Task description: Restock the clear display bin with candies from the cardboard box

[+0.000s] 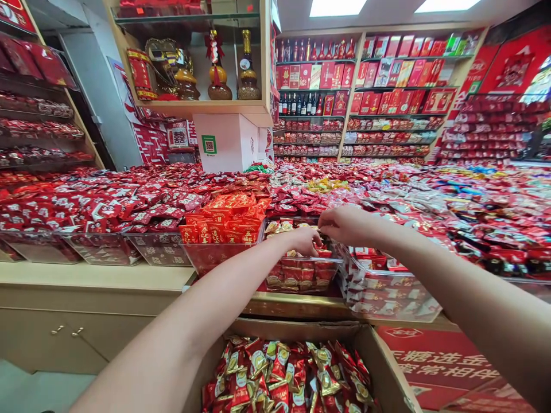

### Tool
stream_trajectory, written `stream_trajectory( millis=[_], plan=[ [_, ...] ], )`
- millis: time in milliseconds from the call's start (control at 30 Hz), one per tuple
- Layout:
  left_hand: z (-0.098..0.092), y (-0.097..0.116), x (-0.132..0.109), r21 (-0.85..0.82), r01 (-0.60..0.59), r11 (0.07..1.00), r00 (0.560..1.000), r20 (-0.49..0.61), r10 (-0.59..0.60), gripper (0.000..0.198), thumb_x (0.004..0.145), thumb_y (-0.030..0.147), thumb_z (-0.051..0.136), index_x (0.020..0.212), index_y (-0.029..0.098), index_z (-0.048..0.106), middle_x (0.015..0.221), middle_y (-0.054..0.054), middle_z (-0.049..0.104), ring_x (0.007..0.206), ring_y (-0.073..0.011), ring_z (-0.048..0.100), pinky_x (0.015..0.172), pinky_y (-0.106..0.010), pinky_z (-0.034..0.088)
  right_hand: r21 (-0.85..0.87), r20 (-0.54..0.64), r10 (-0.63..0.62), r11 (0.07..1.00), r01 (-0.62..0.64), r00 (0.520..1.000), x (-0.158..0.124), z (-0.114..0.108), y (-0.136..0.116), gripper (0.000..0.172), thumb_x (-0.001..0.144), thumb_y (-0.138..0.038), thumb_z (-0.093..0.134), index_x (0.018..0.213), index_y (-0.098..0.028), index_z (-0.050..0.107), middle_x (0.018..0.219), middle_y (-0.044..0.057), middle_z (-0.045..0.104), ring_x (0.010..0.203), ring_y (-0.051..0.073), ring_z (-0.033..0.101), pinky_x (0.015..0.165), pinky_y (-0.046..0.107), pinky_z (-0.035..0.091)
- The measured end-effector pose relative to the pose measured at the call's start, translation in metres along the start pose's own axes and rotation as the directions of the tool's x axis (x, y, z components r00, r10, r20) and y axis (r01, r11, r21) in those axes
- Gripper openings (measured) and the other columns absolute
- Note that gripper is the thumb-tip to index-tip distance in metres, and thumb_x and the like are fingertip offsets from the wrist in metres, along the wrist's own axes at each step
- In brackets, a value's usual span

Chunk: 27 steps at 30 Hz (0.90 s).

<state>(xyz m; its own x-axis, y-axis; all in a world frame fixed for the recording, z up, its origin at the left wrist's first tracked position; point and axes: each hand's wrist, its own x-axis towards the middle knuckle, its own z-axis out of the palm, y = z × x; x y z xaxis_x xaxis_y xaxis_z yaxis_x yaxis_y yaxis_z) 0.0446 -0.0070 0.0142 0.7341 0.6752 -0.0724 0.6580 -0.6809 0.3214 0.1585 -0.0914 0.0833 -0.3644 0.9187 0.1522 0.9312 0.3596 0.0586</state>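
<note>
Both my hands are over a clear plastic bin (303,263) holding small red-and-gold wrapped candies (301,275) stacked in rows. My left hand (305,241) is at the middle of the bin, its fingers curled down against the top candies. Beside it, my right hand (343,222) reaches in at the bin's right side, fingers bent and drawn together. Whatever the fingertips of either hand hold is hidden. Below, an open cardboard box (394,373) contains loose candies (279,373) in similar red-and-gold wrappers.
A bin of orange-red packets (224,221) adjoins on the left, and another clear bin (387,292) on the right. Piles of wrapped sweets (107,201) cover the counter behind. A white pillar (221,140) and shelves of boxes and bottles (318,74) stand farther back.
</note>
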Motion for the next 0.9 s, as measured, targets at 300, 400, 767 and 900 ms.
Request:
stream_trajectory(
  millis=[300,400,767,900],
  plan=[
    [-0.015,-0.022,-0.025,0.144,0.089,0.985,0.995,-0.047,-0.084,0.021,0.043,0.01,0.069,0.06,0.021,0.063,0.062,0.001,0.061,0.072,-0.0198,0.056,0.068,-0.024,0.039,0.364,-0.14,-0.143,0.913,0.185,0.98,-0.062,0.023,-0.06,0.021,0.078,-0.022,0.038,0.077,-0.018,0.059,0.069,0.002,0.061,0.061,0.011,0.052,0.057,0.02,0.034],
    [-0.011,-0.023,-0.025,0.164,0.121,0.979,0.992,-0.047,-0.114,0.022,0.04,0.004,0.068,0.054,0.02,0.062,0.057,0.002,0.058,0.069,-0.0196,0.055,0.067,-0.025,0.038,0.488,-0.013,-0.295,0.832,0.264,0.955,-0.085,0.06,-0.083,0.021,0.078,-0.021,0.038,0.075,-0.018,0.058,0.07,0.002,0.06,0.063,0.011,0.052,0.058,0.019,0.035],
    [-0.015,-0.014,-0.036,0.17,0.154,0.973,0.981,-0.147,-0.13,0.024,0.046,-0.003,0.062,0.044,0.019,0.055,0.046,0.002,0.051,0.063,-0.0179,0.052,0.065,-0.028,0.039,0.287,0.545,-0.058,0.95,-0.121,0.836,-0.126,0.215,-0.084,0.027,0.055,-0.022,0.057,0.082,-0.017,0.062,0.084,0.012,0.062,0.079,0.026,0.058,0.06,0.031,0.043],
    [-0.018,0.002,-0.071,0.145,0.052,0.988,0.964,-0.265,-0.012,0.014,0.062,0.008,0.057,0.064,0.021,0.061,0.073,-0.003,0.06,0.08,-0.0202,0.051,0.075,-0.03,0.037,0.261,0.616,-0.038,0.952,-0.158,0.787,-0.134,0.245,-0.088,0.024,0.059,-0.018,0.052,0.08,-0.02,0.064,0.082,0.012,0.063,0.084,0.027,0.058,0.062,0.035,0.044]
  ],
)
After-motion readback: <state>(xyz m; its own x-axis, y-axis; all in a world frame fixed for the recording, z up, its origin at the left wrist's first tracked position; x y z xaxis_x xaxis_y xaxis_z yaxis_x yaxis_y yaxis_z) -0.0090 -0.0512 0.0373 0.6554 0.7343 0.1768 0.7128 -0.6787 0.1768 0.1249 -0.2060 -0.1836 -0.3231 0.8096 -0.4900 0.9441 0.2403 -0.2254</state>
